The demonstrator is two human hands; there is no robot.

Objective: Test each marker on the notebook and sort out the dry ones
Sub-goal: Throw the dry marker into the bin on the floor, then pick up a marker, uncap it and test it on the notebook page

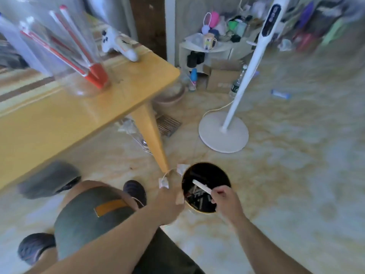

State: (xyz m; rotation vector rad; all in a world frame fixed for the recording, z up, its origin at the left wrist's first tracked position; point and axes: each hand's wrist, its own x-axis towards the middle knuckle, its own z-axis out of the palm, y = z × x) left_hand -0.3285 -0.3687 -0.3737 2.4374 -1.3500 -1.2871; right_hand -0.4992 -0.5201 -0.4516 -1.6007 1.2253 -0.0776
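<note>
My right hand (225, 200) pinches a white marker (201, 186) and holds it over the mouth of a round black bin (224, 175) on the floor. Several markers lie inside the bin. My left hand (167, 202) is at the bin's left rim; the view is blurred, so its grip is unclear. On the yellow table (59, 119) stands a clear jar (65, 56) with several red-and-white markers (79, 50) in it. No notebook is in view.
A white game controller (118, 44) lies on the table's far corner. A table leg (152, 135) comes down just left of the bin. A white fan stand (223, 133) is behind the bin. My knees and dark shoes (136, 190) are at lower left.
</note>
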